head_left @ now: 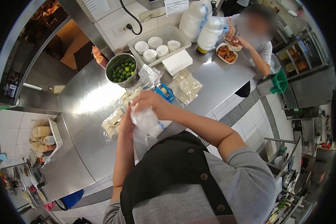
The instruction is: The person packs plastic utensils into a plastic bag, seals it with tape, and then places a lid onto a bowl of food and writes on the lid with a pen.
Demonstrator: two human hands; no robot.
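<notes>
A translucent white plastic bag [145, 122] with some blue print is between my hands, at the counter's front edge. From above, my right hand [152, 103] has its fingers curled over the top of the bag. My left hand [126, 122] grips the bag's left side, with its fingers partly hidden. What the bag contains cannot be made out. Just beyond my hands lie packs of pale disposable cutlery [112, 125]. A blue tape dispenser [164, 93] sits close to my right hand, beside another cutlery pack [186, 86] in clear plastic.
A metal pot [109, 77] of green limes stands behind my hands. Further back is a basket [181, 35] with small white bowls, near a white box [177, 62] and stacked plastic containers [212, 33]. At right, a co-worker [263, 48] handles food by a bowl [227, 54].
</notes>
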